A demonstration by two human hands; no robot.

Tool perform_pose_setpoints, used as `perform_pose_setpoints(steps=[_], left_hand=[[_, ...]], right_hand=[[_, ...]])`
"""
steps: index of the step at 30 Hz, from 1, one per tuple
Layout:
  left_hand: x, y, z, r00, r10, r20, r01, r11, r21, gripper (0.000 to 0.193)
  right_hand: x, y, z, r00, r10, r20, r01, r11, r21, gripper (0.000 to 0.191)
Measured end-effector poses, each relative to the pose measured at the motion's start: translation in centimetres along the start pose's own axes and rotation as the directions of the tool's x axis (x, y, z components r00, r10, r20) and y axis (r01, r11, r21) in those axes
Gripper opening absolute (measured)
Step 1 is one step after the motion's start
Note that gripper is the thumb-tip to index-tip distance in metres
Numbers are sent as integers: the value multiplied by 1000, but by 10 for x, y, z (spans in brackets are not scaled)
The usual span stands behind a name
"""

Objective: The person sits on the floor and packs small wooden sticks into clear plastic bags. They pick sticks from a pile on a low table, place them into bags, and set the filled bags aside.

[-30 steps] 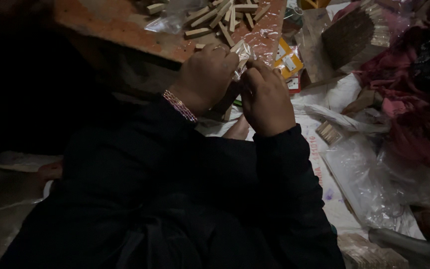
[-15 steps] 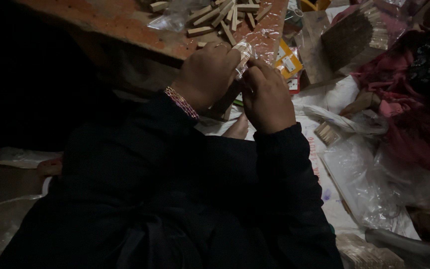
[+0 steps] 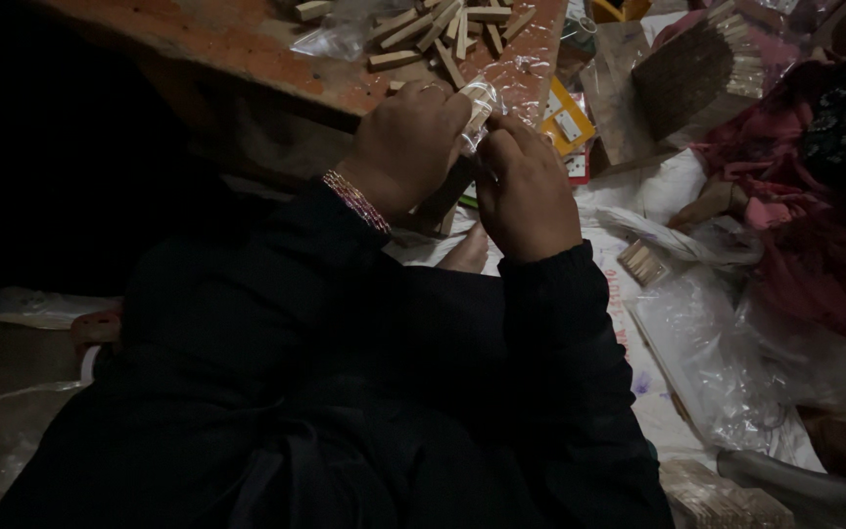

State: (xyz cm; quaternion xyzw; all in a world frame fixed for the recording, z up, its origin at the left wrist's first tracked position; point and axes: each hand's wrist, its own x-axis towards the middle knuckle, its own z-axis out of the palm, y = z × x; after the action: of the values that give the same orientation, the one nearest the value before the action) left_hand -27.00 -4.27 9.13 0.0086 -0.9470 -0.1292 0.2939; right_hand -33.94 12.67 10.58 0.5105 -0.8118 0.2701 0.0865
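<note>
**Inspector A:** Starting with the largest item: a reddish, worn wooden board [image 3: 247, 59] is running across the top of the view, its edge sitting just beyond the hands. What is lying on it?

**Inspector B:** A loose pile of small pale wooden sticks [image 3: 443, 34] is resting on the board's far part, with a crumpled clear plastic bag [image 3: 345, 39] beside them. To the right, sheets of clear plastic wrap [image 3: 707, 362] are spreading over a white sack on the floor, next to pink cloth [image 3: 785, 196]. A bound brush-like bundle of thin sticks [image 3: 707, 69] is leaning above that cloth.

**Inspector A:** And the hands?

**Inspector B:** Both are working close together below the board's edge. The left hand [image 3: 408, 147], a beaded bracelet [image 3: 356, 201] circling its wrist, is curling tightly around a small clear plastic packet [image 3: 477, 108]. The right hand [image 3: 526, 191] is pressing against it from the other side, fingers closing narrowly on the same packet.

**Inspector A:** Contents of the packet?

**Inspector B:** Cannot tell; only a slip of shiny film is showing between the two hands, just in front of the board's edge.

**Inspector A:** Smaller items?

**Inspector B:** A yellow printed carton [image 3: 565, 122] is lying just beyond the right hand.
</note>
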Motion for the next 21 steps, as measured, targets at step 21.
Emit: perform_pose_setpoints(steps=[21], left_hand=[[-5, 1, 5, 999, -46, -1, 46, 999, -10, 20]], right_hand=[[-3, 1, 2, 999, 33, 7, -33, 999, -5, 15]])
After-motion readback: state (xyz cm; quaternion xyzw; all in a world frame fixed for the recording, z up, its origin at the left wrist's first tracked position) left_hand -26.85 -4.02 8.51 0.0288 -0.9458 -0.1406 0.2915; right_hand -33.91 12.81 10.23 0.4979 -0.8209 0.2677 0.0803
